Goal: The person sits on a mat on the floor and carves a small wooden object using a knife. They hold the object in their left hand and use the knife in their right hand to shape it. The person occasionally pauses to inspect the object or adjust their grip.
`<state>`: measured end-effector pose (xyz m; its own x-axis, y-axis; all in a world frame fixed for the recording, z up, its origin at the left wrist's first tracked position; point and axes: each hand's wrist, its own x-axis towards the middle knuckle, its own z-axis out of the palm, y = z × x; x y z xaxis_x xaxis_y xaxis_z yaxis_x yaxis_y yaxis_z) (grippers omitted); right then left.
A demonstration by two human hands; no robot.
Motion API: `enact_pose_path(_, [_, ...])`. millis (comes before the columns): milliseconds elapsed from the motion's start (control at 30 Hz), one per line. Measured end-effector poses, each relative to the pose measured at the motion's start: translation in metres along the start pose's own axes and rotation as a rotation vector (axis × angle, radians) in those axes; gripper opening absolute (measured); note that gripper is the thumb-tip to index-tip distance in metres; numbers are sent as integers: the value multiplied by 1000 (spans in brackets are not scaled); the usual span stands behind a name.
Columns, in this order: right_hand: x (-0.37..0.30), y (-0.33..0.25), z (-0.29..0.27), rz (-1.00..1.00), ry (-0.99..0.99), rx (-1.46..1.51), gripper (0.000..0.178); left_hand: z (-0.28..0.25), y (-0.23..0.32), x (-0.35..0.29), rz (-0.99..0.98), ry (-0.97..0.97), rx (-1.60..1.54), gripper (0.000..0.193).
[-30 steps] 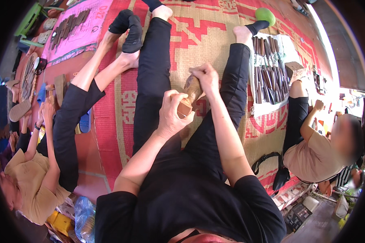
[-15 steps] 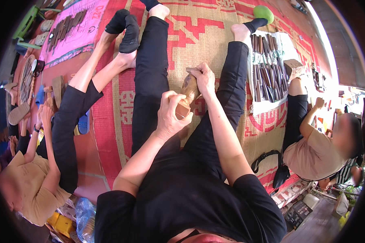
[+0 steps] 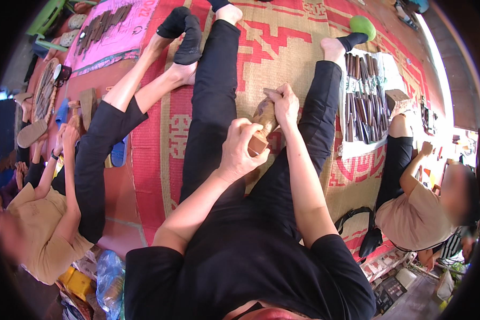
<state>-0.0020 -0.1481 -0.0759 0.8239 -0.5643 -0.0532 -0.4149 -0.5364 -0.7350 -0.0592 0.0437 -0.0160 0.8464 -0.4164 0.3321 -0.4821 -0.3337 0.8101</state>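
A carved wooden piece [image 3: 264,114] with a square block base is held tilted between my thighs, its far end leaning right. My left hand [image 3: 242,148] is closed round the lower part, and the base [image 3: 257,145] shows between thumb and fingers. At the far end, my right hand [image 3: 284,106] pinches a small, flat greyish-brown piece [image 3: 272,95] against the carving. What that piece is made of cannot be told. My right fingertips partly hide the carving's top.
I sit on a red and straw-coloured mat [image 3: 261,64]. Right of my leg, many dark-handled carving tools [image 3: 365,98] lie on a sheet, near a wooden block [image 3: 398,101] and green ball [image 3: 362,28]. More tools [image 3: 104,26] lie on pink cloth. People sit both sides; a black pouch [image 3: 370,242] lies right.
The whole scene has shifted a little to the right in the picture. Both hands keep their grip on the carving, with only slight movement against it.
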Motion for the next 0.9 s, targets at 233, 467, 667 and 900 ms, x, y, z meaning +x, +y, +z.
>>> enact_pose_path(233, [34, 17, -5, 110, 39, 14, 38, 0, -1, -7, 8, -9, 37, 60])
enact_pose_path(467, [6, 16, 3, -2, 14, 22, 34, 2, 4, 1, 5, -10, 35, 59])
enact_pose_path(667, [32, 8, -2, 65, 61, -58, 36, 1, 1, -6, 5, -9, 33, 60])
enact_pose_path(900, [2, 0, 2, -53, 28, -26, 32, 0, -1, 3, -8, 21, 27, 60])
